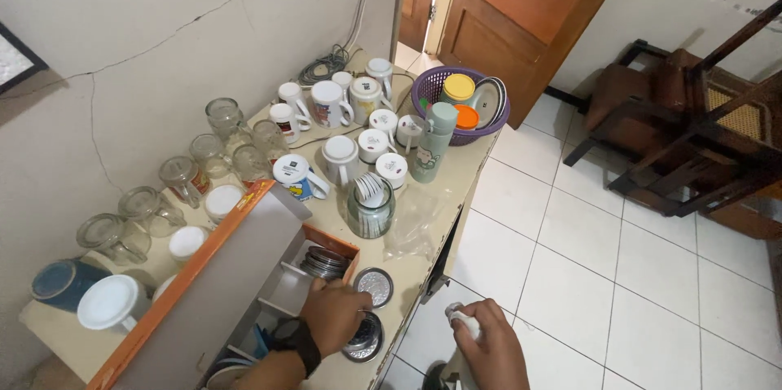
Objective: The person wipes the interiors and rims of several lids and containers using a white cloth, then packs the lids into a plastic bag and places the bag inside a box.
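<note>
Here, a counter (456,186) set against a cracked wall is viewed from above. The left hand (334,315), with a dark watch (295,339) at its wrist, is lowered onto a small round metal lid (364,338) near the counter's front edge; the fingers are curled over the lid, but whether it is actually pinched cannot be told, since the fingertips are hidden. A second, similar lid (374,286) is seen lying flat just beside it, and further discs (323,261) are stacked inside an orange-edged box (244,276) lying open on the counter. The right hand (489,349) is held off the counter, over the tiled floor (619,276), and is closed about a small pale object (463,321) whose kind cannot be made out.

The step in hand is judged to be the picking up or setting down of a lid beside the box. For the next move, a firm pinch at the rim is called for, since a thin disc lying flat offers little to hold.

The lid is shown flat, its broad face turned upward; being round, it has no long axis in the plane of the counter, and its short axis is vertical.

Mugs (330,103), glass jars (224,117), a pale green bottle (432,142) and a purple basket (423,89) are ranged behind.
</note>
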